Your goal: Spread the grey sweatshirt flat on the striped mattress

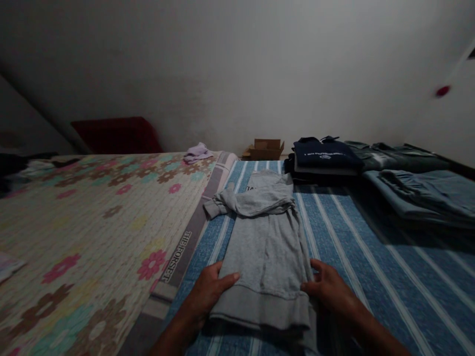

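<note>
A grey long-sleeved sweatshirt (267,247) lies lengthwise before me on a blue striped sheet (356,257). Its ribbed hem faces me, and one sleeve is laid across the upper part with the cuff sticking out to the left. Dark lettering shows partly near the collar. My left hand (211,291) grips the left edge just above the hem, thumb on top and fingers underneath. At the right edge, level with it, my right hand (326,284) pinches the cloth between thumb and fingers. The hem looks slightly raised off the sheet.
Folded dark navy clothes (322,155) are stacked at the back right, beside green garments (397,155) and folded blue jeans (430,195). A cardboard box (265,150) stands by the wall. To the left are a flowered quilt (111,212) and a crumpled lilac cloth (198,153).
</note>
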The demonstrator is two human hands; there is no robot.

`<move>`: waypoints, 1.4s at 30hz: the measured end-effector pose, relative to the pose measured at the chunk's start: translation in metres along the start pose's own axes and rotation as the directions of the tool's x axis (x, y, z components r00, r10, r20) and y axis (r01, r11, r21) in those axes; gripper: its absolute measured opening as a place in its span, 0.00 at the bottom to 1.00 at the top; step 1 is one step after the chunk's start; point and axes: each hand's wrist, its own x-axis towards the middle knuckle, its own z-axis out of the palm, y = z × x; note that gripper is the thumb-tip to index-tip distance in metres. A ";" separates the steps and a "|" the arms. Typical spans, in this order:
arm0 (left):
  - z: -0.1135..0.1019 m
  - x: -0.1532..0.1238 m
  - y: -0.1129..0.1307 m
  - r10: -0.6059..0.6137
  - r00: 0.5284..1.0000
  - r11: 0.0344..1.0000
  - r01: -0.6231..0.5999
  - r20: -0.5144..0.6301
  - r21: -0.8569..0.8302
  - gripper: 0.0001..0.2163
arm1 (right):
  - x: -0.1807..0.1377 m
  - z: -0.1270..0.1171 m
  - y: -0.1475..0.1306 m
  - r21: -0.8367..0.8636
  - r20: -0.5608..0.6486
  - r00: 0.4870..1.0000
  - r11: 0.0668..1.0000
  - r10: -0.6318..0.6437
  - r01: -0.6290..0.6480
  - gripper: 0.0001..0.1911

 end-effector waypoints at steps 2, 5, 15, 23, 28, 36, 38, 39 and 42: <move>0.004 0.000 -0.005 -0.002 1.000 1.000 0.002 0.017 0.005 0.27 | -0.006 -0.006 -0.004 0.020 -0.011 1.000 1.000 -0.001 0.001 0.26; 0.006 0.002 -0.010 0.009 1.000 0.993 -0.009 0.001 0.121 0.24 | -0.012 -0.013 -0.001 -0.008 -0.021 1.000 1.000 0.015 -0.015 0.27; 0.012 -0.006 -0.006 0.095 0.992 0.923 -0.055 -0.087 0.382 0.18 | -0.008 -0.018 0.020 -0.003 -0.035 0.999 1.000 0.022 -0.022 0.25; 0.001 -0.003 -0.004 0.166 0.972 0.749 -0.015 -0.166 0.662 0.14 | 0.007 -0.034 0.035 -0.373 -0.062 0.995 0.927 -0.077 0.049 0.21; -0.012 0.003 0.010 0.241 0.934 0.693 0.025 -0.264 0.721 0.14 | 0.016 -0.040 -0.004 -0.838 -0.202 0.904 0.545 -0.377 0.040 0.19; -0.011 0.048 0.032 0.325 0.929 0.620 -0.066 -0.179 0.782 0.11 | 0.093 0.060 -0.083 -0.923 0.266 0.765 0.073 -0.587 0.377 0.11; -0.009 0.058 0.036 0.328 0.935 0.597 -0.095 -0.134 0.797 0.11 | 0.120 0.086 -0.090 -0.908 0.327 0.737 0.019 -0.592 0.418 0.11; -0.008 0.061 0.038 0.328 0.938 0.582 -0.108 -0.112 0.806 0.10 | 0.133 0.096 -0.092 -0.899 0.337 0.728 0.025 -0.597 0.437 0.10; -0.002 0.068 0.044 0.339 0.938 0.530 -0.132 -0.067 0.837 0.09 | 0.163 0.115 -0.092 -0.878 0.327 0.705 0.074 -0.630 0.473 0.10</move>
